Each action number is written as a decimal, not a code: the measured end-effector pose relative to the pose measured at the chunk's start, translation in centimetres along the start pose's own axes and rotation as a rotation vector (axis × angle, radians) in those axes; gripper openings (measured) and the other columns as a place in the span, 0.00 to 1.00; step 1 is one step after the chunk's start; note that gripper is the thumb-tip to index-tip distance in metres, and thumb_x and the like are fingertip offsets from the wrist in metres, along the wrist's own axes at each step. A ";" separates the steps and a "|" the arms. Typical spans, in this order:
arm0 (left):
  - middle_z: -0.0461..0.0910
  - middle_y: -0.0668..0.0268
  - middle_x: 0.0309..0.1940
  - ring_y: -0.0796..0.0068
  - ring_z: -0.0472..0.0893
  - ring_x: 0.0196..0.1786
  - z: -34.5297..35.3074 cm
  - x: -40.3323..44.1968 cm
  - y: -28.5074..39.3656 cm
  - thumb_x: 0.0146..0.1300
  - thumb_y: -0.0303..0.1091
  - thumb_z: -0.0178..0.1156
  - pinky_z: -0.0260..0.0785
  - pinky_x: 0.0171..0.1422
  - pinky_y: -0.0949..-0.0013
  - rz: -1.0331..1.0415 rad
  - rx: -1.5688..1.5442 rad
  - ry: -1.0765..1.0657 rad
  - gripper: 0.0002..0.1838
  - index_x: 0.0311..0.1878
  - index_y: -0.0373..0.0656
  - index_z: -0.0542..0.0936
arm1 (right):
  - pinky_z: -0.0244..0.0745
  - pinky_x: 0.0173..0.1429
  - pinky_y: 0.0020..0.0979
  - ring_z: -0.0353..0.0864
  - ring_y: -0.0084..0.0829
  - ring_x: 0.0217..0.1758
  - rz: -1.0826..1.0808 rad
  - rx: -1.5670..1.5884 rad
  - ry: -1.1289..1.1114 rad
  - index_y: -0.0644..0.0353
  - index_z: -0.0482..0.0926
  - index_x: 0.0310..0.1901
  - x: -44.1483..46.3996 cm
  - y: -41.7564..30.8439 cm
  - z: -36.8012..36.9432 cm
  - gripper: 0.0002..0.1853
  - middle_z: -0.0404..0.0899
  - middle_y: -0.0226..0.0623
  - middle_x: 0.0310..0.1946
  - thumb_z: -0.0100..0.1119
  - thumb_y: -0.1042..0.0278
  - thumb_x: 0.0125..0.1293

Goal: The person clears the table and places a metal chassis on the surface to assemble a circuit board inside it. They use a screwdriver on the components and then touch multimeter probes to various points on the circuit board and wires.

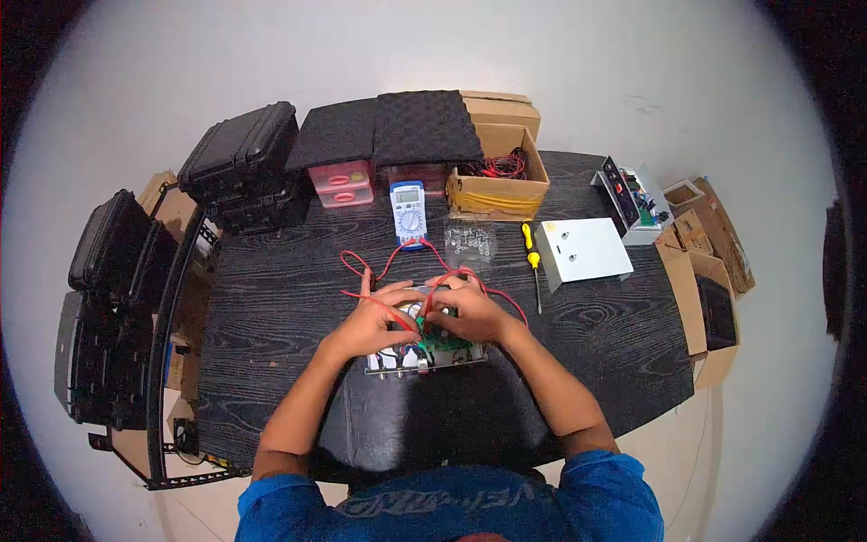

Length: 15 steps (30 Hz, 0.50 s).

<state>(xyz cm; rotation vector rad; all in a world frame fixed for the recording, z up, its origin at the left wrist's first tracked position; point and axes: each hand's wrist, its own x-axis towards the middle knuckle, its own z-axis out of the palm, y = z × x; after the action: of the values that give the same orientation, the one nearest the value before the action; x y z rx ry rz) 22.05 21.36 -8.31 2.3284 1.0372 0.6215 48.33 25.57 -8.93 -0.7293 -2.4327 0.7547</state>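
Note:
Both of my hands are over an opened electronic unit with a green circuit board [440,343] and a metal front panel [433,367] facing me. My left hand [368,327] pinches a red test probe [404,322], its tip angled down to the board. In my right hand [477,316], the fingers close round another test probe [428,304], held steeply over the board. Whether the tips touch it I cannot tell. Red leads [384,267] loop back to a blue-and-white multimeter [409,217], which lies beyond my hands; its display is too small to read.
A clear bag of small parts [471,244], a yellow-handled screwdriver [532,260] and a white metal cover [585,249] lie ahead right. Further back stand a carton of cables [497,197], pink drawers [346,196] and another opened unit [643,206]. Black cases [239,149] are at left.

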 end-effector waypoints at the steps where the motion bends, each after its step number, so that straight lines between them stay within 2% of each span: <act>1: 0.79 0.79 0.69 0.62 0.66 0.81 0.0 0.0 0.0 0.58 0.45 0.77 0.11 0.82 0.26 -0.008 -0.002 -0.008 0.05 0.37 0.62 0.93 | 0.52 0.76 0.58 0.74 0.40 0.71 0.008 -0.007 0.005 0.46 0.87 0.48 0.0 -0.1 -0.2 0.09 0.85 0.33 0.57 0.70 0.60 0.69; 5: 0.79 0.78 0.69 0.62 0.65 0.82 0.3 0.0 0.3 0.59 0.46 0.76 0.10 0.82 0.26 -0.015 0.005 0.009 0.04 0.37 0.63 0.93 | 0.55 0.75 0.55 0.76 0.41 0.69 0.013 0.029 0.040 0.49 0.86 0.49 -0.1 0.2 -0.1 0.10 0.85 0.36 0.56 0.70 0.61 0.68; 8: 0.78 0.78 0.71 0.61 0.65 0.82 0.8 0.2 0.0 0.55 0.46 0.79 0.12 0.82 0.24 -0.018 0.076 -0.002 0.06 0.36 0.64 0.93 | 0.56 0.75 0.54 0.77 0.41 0.68 0.010 -0.004 0.013 0.52 0.86 0.49 -0.1 0.1 -0.4 0.10 0.84 0.37 0.55 0.70 0.61 0.68; 11: 0.78 0.77 0.70 0.61 0.65 0.82 1.1 0.2 0.0 0.59 0.46 0.75 0.11 0.81 0.22 -0.002 0.072 0.027 0.04 0.38 0.65 0.93 | 0.43 0.83 0.57 0.70 0.42 0.75 0.074 0.069 -0.037 0.51 0.86 0.46 -0.1 -0.4 -0.8 0.08 0.80 0.41 0.60 0.70 0.64 0.68; 14: 0.78 0.77 0.70 0.61 0.66 0.81 1.0 0.3 0.3 0.59 0.46 0.76 0.13 0.80 0.20 -0.007 0.063 0.039 0.05 0.38 0.66 0.93 | 0.44 0.83 0.57 0.71 0.41 0.75 0.061 0.083 -0.042 0.52 0.86 0.46 -0.2 -0.2 -0.8 0.08 0.80 0.41 0.59 0.70 0.64 0.68; 15: 0.78 0.77 0.71 0.60 0.66 0.81 1.0 0.3 0.3 0.58 0.45 0.76 0.14 0.80 0.20 -0.006 0.068 0.038 0.05 0.38 0.66 0.93 | 0.48 0.80 0.56 0.72 0.43 0.72 0.031 0.058 -0.016 0.52 0.86 0.47 -0.2 -0.1 -0.7 0.09 0.81 0.41 0.58 0.69 0.63 0.69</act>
<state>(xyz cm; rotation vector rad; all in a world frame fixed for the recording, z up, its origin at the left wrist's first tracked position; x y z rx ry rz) 22.95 21.12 -8.82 2.3798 1.0975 0.6399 48.86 25.59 -8.43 -0.7428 -2.4080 0.8419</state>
